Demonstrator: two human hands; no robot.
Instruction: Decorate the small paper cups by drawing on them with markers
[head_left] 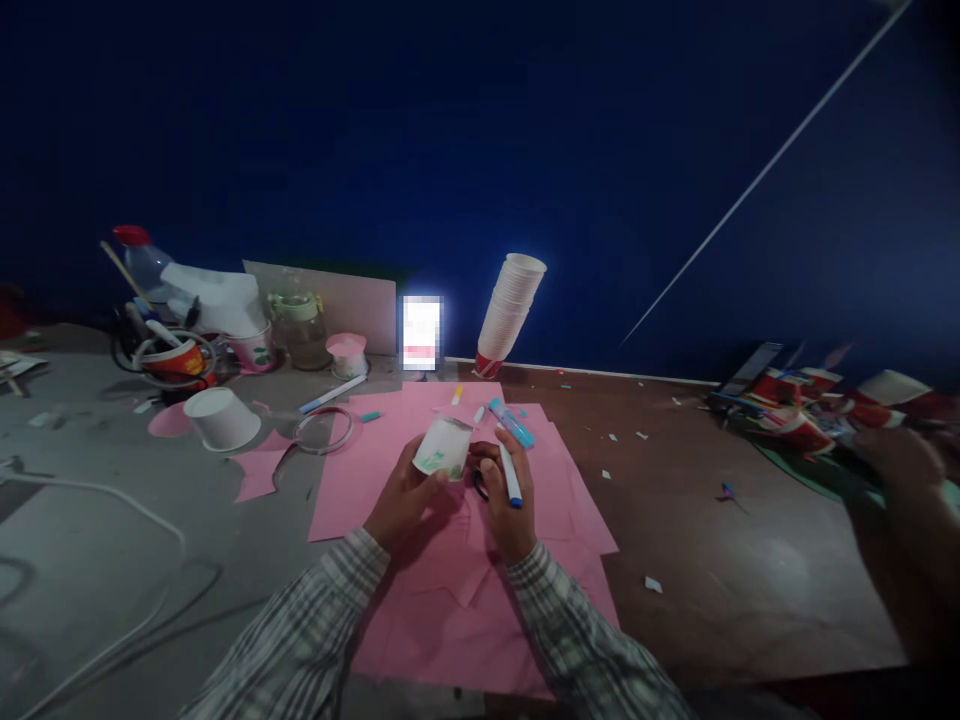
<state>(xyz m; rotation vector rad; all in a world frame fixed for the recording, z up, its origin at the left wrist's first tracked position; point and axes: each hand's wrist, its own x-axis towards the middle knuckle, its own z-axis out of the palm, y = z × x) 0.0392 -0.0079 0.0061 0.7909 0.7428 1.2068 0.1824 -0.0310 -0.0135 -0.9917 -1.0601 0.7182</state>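
Observation:
My left hand [411, 490] is wrapped round a white paper cup [442, 448] with green marks near its lower edge. The cup is tilted, over pink paper sheets [570, 510]. In my right hand [511, 510] lies a white marker [509, 472] with a blue end pointing toward me. A dark loop [480, 486] shows by the right fingers; I cannot make out what it belongs to. Just beyond that hand a light-blue tube [511, 422] rests on the pink paper. The right fingertips are close to the cup's side, and whether they touch it is unclear.
A tall stack of paper cups [511, 312] leans near the wall. To the left are an upturned white cup [222, 418], a tape ring [324, 430], a glass jar [300, 332] and a cable [161, 510]. At far right, another person's hand [904, 465] is by red cups [799, 428].

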